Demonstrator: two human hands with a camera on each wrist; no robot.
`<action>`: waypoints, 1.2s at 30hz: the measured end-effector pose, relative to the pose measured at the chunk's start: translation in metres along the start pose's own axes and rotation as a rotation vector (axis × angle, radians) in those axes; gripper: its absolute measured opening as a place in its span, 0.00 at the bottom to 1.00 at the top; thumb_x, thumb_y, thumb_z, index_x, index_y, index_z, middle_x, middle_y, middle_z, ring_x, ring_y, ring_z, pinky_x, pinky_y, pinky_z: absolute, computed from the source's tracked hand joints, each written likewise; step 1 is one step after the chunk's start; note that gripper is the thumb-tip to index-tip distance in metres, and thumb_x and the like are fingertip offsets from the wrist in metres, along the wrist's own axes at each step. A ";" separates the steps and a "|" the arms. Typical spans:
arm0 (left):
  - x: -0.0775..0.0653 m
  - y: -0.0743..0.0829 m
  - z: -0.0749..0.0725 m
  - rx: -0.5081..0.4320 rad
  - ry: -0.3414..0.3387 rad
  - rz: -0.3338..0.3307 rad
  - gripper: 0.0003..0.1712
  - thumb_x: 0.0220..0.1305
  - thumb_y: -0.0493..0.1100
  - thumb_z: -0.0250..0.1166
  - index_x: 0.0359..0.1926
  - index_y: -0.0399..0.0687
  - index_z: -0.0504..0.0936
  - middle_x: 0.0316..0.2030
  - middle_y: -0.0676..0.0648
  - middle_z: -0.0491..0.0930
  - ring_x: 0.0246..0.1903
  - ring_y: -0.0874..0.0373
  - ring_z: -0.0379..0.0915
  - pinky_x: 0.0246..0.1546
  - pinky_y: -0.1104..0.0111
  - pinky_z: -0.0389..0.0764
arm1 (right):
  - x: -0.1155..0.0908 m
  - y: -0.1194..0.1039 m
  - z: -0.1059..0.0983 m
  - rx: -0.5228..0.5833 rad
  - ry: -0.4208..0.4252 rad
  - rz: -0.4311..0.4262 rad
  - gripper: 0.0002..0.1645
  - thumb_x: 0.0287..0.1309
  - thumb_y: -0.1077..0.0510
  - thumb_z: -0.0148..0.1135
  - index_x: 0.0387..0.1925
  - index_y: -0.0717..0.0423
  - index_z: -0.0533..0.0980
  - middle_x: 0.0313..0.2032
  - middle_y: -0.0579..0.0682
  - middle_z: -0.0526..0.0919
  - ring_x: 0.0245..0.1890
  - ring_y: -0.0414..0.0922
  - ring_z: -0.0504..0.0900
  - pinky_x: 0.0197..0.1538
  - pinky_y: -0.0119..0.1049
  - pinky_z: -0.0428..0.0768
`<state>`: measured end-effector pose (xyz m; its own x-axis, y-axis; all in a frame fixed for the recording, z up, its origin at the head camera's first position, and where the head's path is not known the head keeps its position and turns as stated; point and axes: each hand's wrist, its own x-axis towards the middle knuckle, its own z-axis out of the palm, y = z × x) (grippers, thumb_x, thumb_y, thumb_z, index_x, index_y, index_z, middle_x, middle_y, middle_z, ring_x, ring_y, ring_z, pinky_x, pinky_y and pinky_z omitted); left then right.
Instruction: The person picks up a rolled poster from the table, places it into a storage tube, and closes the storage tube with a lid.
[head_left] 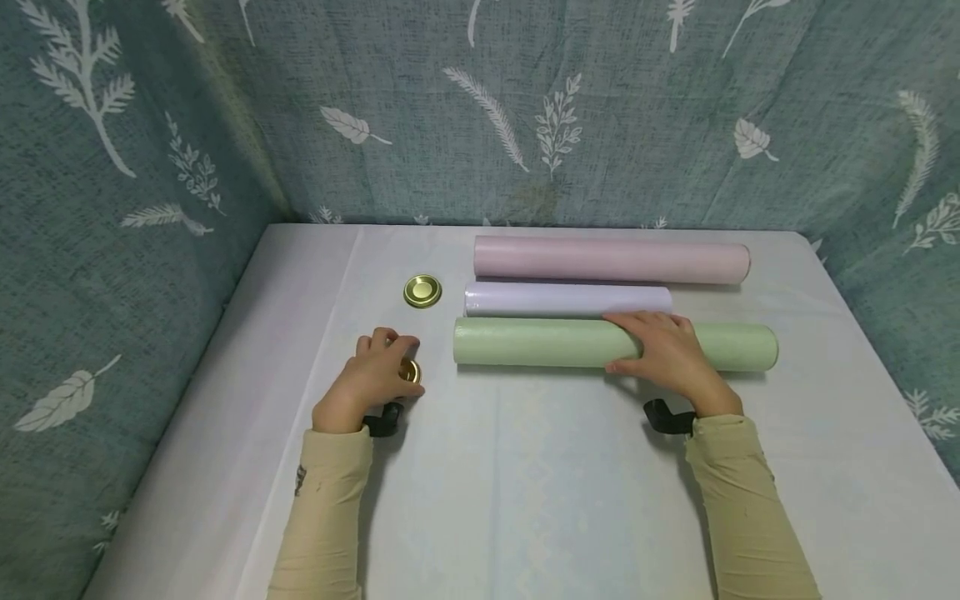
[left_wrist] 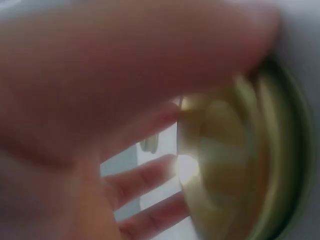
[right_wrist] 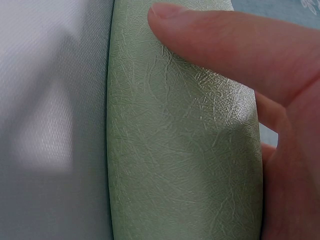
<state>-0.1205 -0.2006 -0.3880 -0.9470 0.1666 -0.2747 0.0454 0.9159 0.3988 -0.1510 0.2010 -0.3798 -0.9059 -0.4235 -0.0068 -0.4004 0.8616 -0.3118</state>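
Note:
My left hand (head_left: 366, 377) pinches a round gold jar lid (head_left: 409, 372) by its rim, thumb on the near side and fingers on the far side. In the left wrist view this lid (left_wrist: 220, 160) stands tilted, its shiny face toward the palm. Another gold lid (head_left: 422, 292) lies flat on the table farther back. My right hand (head_left: 670, 357) grips a light green roll (head_left: 536, 342) right of its middle, thumb along the near side and fingers over the top. In the right wrist view the thumb presses on the roll's creased, glossy surface (right_wrist: 175, 145).
Behind the green roll lie a shorter lavender roll (head_left: 562, 299) and a long pink roll (head_left: 607, 259), roughly parallel. All rest on a white-covered table (head_left: 480, 500). Blue-green leaf-patterned cloth (head_left: 420, 75) encloses the back and sides.

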 end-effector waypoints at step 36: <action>0.005 -0.013 -0.010 -0.246 0.211 0.046 0.23 0.54 0.51 0.63 0.49 0.47 0.74 0.48 0.42 0.67 0.48 0.47 0.64 0.49 0.54 0.64 | 0.002 -0.001 0.000 -0.052 -0.010 -0.004 0.48 0.38 0.37 0.68 0.63 0.41 0.60 0.56 0.56 0.67 0.56 0.56 0.62 0.53 0.58 0.52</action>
<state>-0.1293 -0.2150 -0.3859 -0.9919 0.1028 -0.0749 0.0355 0.7895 0.6127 -0.1520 0.1994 -0.3790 -0.9029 -0.4296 -0.0147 -0.4112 0.8732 -0.2616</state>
